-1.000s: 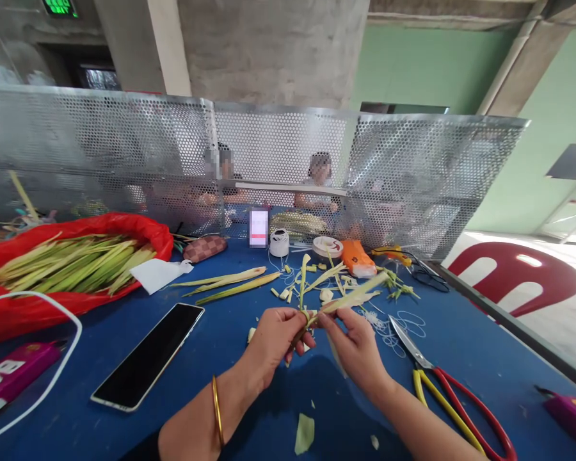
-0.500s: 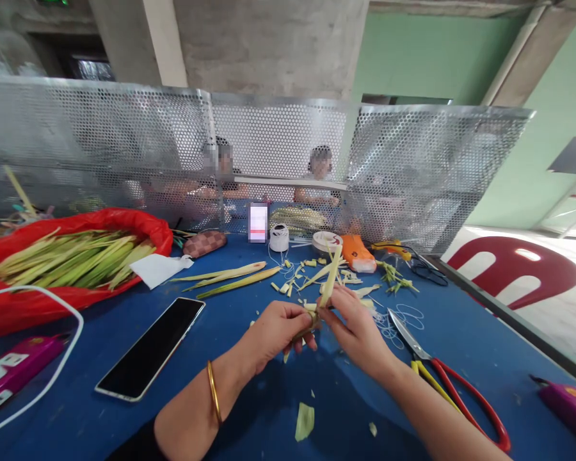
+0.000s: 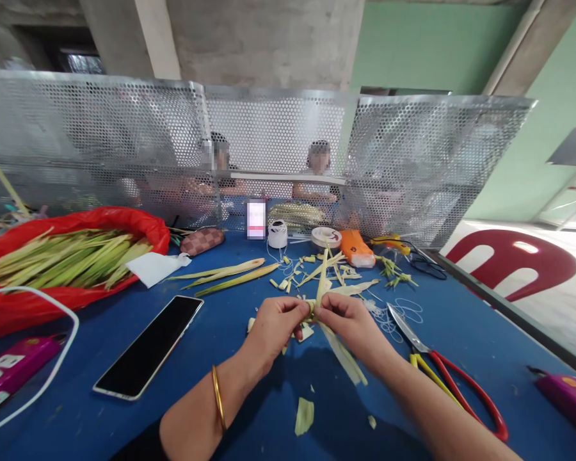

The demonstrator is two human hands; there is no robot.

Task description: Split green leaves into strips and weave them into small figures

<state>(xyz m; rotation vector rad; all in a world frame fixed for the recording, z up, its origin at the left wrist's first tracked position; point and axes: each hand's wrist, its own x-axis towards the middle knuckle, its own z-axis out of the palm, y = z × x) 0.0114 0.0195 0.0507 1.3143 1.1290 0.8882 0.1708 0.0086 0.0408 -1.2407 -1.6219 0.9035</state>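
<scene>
My left hand [image 3: 279, 323] pinches a small folded bundle of pale green leaf strips [image 3: 310, 310], thumb on top. Right beside it, my right hand [image 3: 346, 318] pinches a long leaf strip [image 3: 322, 282] against the bundle. One end of the strip points up and away; a wider pale length [image 3: 344, 358] hangs below the right hand towards me. The fingertips of both hands nearly meet, so part of the bundle is hidden. Leaf scraps [image 3: 290, 282] lie just beyond the hands, and a loose leaf piece [image 3: 304, 415] rests nearer me on the blue table [image 3: 249, 416].
On the right are scissors [image 3: 427, 352] and tangled thread [image 3: 398, 317]. On the left lie a phone [image 3: 148, 346] and a red bag [image 3: 166, 234] of leaves. Thread spool [image 3: 278, 235], tape roll [image 3: 326, 237] and orange packet [image 3: 357, 248] stand before a perforated metal screen [image 3: 278, 128]; people sit behind it.
My right hand has turned and now pinches with its fingertips. The long strip has shifted slightly left, and a wide pale length now shows below the right hand. The left hand keeps its hold.
</scene>
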